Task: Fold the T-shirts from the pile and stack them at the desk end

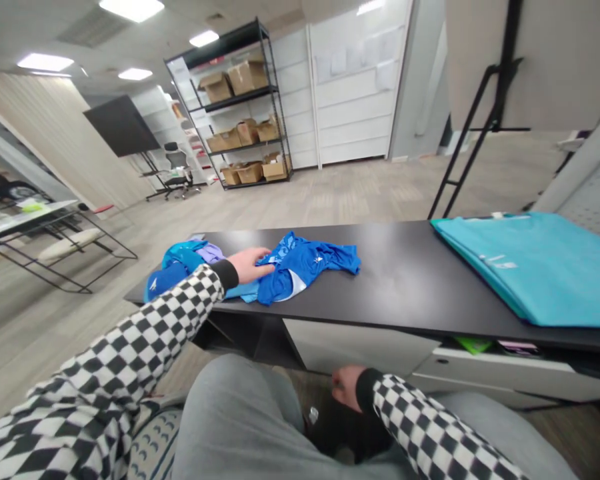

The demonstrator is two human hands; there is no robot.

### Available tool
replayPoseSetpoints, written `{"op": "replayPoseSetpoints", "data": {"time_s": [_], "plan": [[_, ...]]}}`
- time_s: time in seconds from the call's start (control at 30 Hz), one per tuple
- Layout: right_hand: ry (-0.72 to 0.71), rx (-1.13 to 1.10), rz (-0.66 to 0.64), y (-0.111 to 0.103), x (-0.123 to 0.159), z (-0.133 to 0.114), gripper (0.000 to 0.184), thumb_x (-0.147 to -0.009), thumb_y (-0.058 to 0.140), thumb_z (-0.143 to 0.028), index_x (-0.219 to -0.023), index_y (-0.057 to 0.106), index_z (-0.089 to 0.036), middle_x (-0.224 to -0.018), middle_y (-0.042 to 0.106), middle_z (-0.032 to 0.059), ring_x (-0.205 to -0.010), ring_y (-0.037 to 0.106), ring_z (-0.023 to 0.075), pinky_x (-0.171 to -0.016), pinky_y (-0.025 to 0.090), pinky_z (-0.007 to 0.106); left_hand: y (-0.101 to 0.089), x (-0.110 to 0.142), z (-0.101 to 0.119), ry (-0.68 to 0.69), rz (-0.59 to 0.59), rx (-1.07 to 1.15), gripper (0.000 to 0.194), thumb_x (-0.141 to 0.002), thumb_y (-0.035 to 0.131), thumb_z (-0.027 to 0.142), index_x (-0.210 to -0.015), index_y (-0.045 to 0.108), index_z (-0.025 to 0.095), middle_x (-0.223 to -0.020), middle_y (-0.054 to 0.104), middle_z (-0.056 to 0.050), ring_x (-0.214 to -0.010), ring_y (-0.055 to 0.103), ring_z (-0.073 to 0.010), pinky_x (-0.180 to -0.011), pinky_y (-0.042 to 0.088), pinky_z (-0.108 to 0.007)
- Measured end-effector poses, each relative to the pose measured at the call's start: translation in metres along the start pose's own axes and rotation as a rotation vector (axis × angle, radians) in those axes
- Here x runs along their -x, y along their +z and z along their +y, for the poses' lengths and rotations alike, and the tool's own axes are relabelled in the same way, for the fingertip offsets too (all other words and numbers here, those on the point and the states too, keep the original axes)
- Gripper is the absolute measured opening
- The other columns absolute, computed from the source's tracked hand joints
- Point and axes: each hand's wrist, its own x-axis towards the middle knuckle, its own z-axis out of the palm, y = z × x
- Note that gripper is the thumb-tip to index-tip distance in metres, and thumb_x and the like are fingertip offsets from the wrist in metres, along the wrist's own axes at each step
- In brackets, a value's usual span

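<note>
A crumpled blue sports shirt point(305, 263) with a small white logo and lighter patches lies on the dark tabletop point(380, 280). My left hand point(250, 265) reaches out to its left side, thumb and fingers closed on a bit of the cloth. Left of that wrist is a pile of blue, teal and lilac clothes point(183, 257), partly covered by my checkered sleeve. Low in front of the drawers, between my knees, my right hand point(347, 387) hangs with its fingers curled in. Nothing shows in it.
Flat turquoise garments point(540, 267) are stacked on the table's right end. Under the tabletop are white drawers point(360, 343), one slightly open. A black stand point(467, 147) rises behind the table. Farther back, a shelf rack point(235, 107) holds cardboard boxes.
</note>
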Motion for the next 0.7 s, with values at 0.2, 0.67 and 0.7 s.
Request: {"op": "replayPoseSetpoints", "data": {"time_s": [0.2,0.67,0.7], "plan": [[0.003,0.016,-0.003,-0.019,0.013,-0.012,0.041,-0.104,0.068,-0.034,-0.136,0.087,-0.017,-0.131,0.084,0.0211,-0.127,0.080,0.0374,-0.103,0.059,0.042,0.123,0.024,0.039,0.175,0.083,-0.036,0.071,-0.102,0.076,0.054,-0.167,0.066,0.029,-0.178,0.053,-0.017,-0.169,0.044,-0.0448,-0.140,0.033,-0.066],[-0.671,-1.064,0.388,-0.114,0.072,-0.038,0.054,-0.089,0.095,-0.051,-0.070,0.052,-0.023,-0.065,0.052,-0.0066,-0.060,0.043,0.0120,-0.061,0.037,0.029,0.141,0.010,0.078,0.408,0.268,0.279,0.052,-0.101,0.073,0.045,-0.147,0.078,0.021,-0.168,0.064,-0.018,-0.159,0.057,-0.0383,-0.141,0.036,-0.060],[-0.784,-1.192,0.491,-0.136,0.081,-0.042,0.056,-0.091,0.093,-0.050,-0.071,0.048,-0.024,-0.065,0.050,-0.0068,-0.059,0.042,0.0124,-0.061,0.037,0.030,0.140,0.013,0.082,0.399,0.329,0.329,0.046,-0.102,0.071,0.044,-0.142,0.080,0.022,-0.165,0.067,-0.017,-0.159,0.057,-0.0382,-0.142,0.032,-0.062]]}}
